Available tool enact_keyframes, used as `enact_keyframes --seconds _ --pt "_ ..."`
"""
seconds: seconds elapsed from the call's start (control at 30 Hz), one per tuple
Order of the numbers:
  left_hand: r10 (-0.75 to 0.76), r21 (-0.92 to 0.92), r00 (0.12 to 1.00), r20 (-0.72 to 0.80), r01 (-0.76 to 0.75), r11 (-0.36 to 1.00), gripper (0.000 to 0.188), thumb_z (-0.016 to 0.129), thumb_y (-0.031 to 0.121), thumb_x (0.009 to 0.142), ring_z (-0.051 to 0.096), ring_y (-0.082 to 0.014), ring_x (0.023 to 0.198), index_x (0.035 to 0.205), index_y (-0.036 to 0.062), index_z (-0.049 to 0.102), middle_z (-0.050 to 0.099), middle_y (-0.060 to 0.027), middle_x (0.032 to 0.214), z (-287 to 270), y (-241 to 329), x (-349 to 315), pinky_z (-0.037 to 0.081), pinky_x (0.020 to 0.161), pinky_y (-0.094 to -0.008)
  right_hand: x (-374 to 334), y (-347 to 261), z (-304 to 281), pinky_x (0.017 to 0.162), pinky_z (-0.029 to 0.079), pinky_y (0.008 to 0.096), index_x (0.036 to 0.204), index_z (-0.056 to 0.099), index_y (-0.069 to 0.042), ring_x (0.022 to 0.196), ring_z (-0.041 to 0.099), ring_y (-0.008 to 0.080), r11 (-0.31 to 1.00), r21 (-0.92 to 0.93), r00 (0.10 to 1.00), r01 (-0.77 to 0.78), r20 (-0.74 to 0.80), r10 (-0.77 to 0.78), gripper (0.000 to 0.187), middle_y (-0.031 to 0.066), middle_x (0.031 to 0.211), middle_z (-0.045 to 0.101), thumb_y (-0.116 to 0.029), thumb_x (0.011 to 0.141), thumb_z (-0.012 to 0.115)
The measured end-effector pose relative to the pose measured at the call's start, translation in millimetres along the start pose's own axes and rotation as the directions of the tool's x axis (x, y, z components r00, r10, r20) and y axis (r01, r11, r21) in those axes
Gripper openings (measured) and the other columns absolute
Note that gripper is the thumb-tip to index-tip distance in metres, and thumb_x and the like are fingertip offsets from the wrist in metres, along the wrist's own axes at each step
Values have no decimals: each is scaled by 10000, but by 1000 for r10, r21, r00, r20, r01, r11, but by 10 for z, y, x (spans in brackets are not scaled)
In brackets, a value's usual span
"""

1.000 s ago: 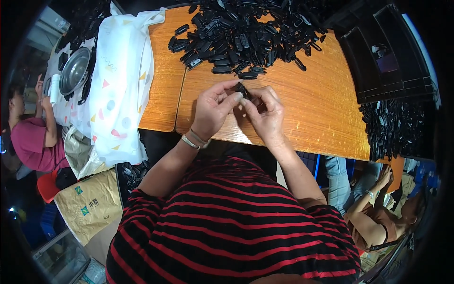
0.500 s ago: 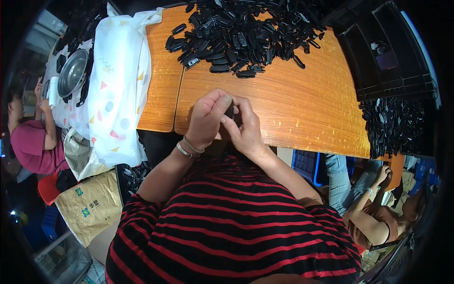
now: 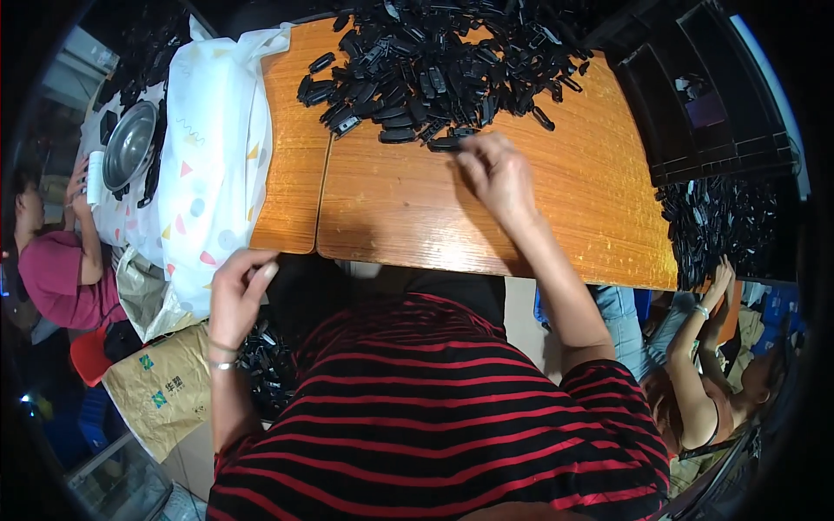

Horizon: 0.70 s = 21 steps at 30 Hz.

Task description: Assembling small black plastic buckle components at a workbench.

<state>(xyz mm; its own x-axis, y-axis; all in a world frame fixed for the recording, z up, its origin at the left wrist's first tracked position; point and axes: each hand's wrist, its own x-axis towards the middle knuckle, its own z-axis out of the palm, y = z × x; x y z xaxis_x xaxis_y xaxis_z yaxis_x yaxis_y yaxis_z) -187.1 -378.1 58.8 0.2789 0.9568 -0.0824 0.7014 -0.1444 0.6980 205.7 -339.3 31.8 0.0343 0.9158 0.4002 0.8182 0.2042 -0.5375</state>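
Observation:
My right hand [image 3: 504,180] reaches over the wooden table to the near edge of a heap of small black plastic parts [image 3: 408,82]. Its bent fingertips are on the right end of an elongated black plastic part [image 3: 444,145] lying there. My left hand [image 3: 234,291] is off the table's front left edge, beside the patterned white sheet. Its thumb and fingers stand apart, and nothing shows between them. Under that wrist, more black parts [image 3: 265,360] lie low beside my leg.
The patterned white sheet [image 3: 213,148] covers the table's left side, near a metal bowl [image 3: 130,146]. A tan sack [image 3: 165,391] stands at lower left. More black parts [image 3: 717,226] are piled at right, where one person [image 3: 695,391] reaches; another person [image 3: 65,269] sits at left.
My hands, together around a small dark piece before, have parted. The right went forward to the heap, the left down and left past the table edge. The person at right reached to the side pile.

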Motion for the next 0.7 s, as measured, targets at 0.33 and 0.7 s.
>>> enact_keyframes --seconds 0.33,0.7 --pt "196 -568 975 109 -101 817 132 616 104 913 610 -88 700 976 -8 641 671 -61 775 1451 1032 1412 493 636 -238 217 37 36 633 513 443 928 600 -7 742 629 373 980 -192 989 -54 123 78 178 189 905 597 -61 794 703" --pt "75 -877 980 185 130 462 223 644 126 919 565 -48 681 1080 -19 591 640 -18 840 1571 1069 1337 456 603 -183 -132 -228 53 607 480 274 963 613 8 659 581 129 907 359 975 -222 62 214 187 85 789 613 -71 832 721"
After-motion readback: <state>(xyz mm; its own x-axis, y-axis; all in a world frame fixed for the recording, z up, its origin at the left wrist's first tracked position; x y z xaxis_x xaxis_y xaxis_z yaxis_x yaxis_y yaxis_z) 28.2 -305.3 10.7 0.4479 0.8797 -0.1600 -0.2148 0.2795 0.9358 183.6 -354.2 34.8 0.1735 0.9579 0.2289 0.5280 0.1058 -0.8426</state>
